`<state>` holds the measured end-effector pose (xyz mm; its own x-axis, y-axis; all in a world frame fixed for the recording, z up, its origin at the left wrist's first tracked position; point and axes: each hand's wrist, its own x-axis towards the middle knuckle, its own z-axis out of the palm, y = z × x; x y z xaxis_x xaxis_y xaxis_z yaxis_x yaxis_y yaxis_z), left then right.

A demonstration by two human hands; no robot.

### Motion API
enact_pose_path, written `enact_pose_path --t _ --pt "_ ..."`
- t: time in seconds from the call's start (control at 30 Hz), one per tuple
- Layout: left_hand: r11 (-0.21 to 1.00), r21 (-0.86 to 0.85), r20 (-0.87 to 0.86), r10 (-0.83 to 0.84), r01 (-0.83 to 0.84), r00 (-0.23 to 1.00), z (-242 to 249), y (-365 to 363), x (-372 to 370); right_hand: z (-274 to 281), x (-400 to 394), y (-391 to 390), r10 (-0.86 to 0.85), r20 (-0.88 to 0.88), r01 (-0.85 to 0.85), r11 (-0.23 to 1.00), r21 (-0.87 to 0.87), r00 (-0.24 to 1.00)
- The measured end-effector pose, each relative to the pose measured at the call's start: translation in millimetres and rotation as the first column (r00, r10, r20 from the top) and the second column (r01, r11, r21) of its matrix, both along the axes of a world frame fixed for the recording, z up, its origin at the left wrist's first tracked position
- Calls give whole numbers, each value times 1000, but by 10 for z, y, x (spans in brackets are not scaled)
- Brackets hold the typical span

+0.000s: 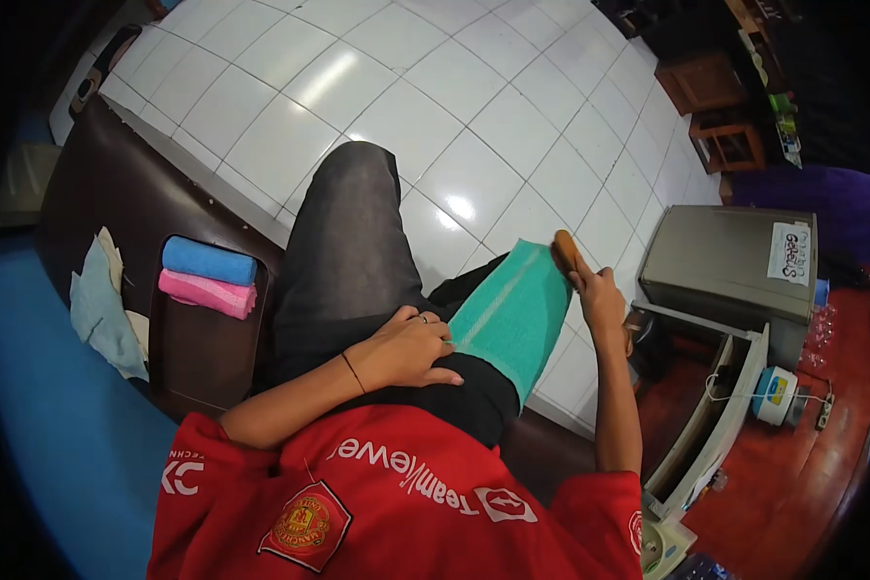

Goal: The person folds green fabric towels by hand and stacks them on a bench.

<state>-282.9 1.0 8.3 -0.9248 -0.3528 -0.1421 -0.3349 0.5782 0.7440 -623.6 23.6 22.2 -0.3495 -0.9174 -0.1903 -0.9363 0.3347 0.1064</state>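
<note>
A green cloth (pixel 512 314) lies spread over the right thigh, with a paler streak along its length. My left hand (pixel 406 348) rests at the cloth's near left corner, its fingertips against the edge and its thumb apart. My right hand (pixel 594 290) grips a brown, wooden-looking brush (pixel 565 249) beside the cloth's far right corner. The underside of the brush is hidden. On the seat to the left, a dark brown tray (pixel 203 348) holds a rolled blue cloth (pixel 208 261) and a folded pink cloth (pixel 208 292).
Light blue and cream cloth pieces (pixel 106 309) lie left of the tray on the brown seat (pixel 116 184). A grey cabinet (pixel 725 261) and an open drawer (pixel 710 416) stand at the right. White floor tiles (pixel 464 126) stretch ahead.
</note>
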Motion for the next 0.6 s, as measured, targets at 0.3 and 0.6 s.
enact_pose_path --t 0.3,0.6 --pt "998 41 -82 53 -49 995 -51 0 8 409 606 -88 158 816 -564 793 231 556" --pt "998 61 -44 12 -9 999 -49 -39 -22 -218 52 -521 9 231 -115 885 451 973"
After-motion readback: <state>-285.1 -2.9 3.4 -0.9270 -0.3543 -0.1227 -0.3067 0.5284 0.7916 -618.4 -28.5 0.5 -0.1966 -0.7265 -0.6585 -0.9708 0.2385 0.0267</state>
